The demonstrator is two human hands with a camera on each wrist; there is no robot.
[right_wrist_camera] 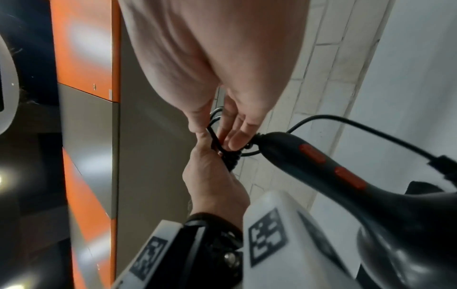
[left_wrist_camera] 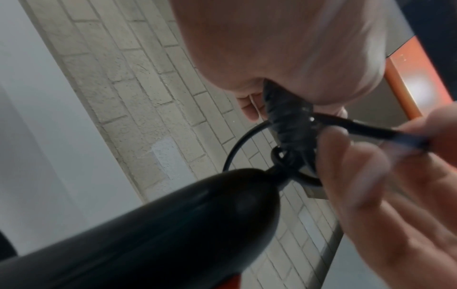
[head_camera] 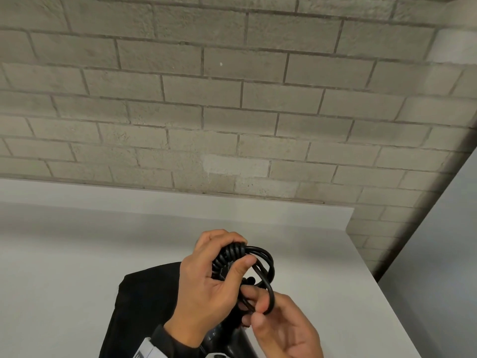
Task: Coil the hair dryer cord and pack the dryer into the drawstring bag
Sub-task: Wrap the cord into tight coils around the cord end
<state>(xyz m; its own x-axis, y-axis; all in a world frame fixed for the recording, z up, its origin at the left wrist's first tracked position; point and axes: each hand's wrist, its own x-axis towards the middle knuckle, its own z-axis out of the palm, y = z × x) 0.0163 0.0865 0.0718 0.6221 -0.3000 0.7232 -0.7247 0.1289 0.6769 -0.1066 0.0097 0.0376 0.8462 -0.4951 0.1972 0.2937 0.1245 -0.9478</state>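
The black hair dryer cord [head_camera: 268, 270] is wound into a tight bundle [left_wrist_camera: 289, 125] with loose loops sticking out to the right. My left hand [head_camera: 238, 250] grips the bundle, thumb across its front. Just below, my right hand [head_camera: 260, 306] pinches one loose loop between thumb and fingers. The black hair dryer [right_wrist_camera: 321, 162], with red buttons on its handle, hangs under both hands; only a glossy part [head_camera: 227, 337] shows in the head view. The black drawstring bag [head_camera: 144, 306] lies flat on the white table [head_camera: 64, 267] beneath my left forearm.
A grey brick wall [head_camera: 232, 99] runs behind the table. The table's right edge [head_camera: 382, 293] drops off close to my right hand. Orange and grey panels [right_wrist_camera: 86, 48] stand behind me. A white camera mount [right_wrist_camera: 267, 234] sits on my left wrist.
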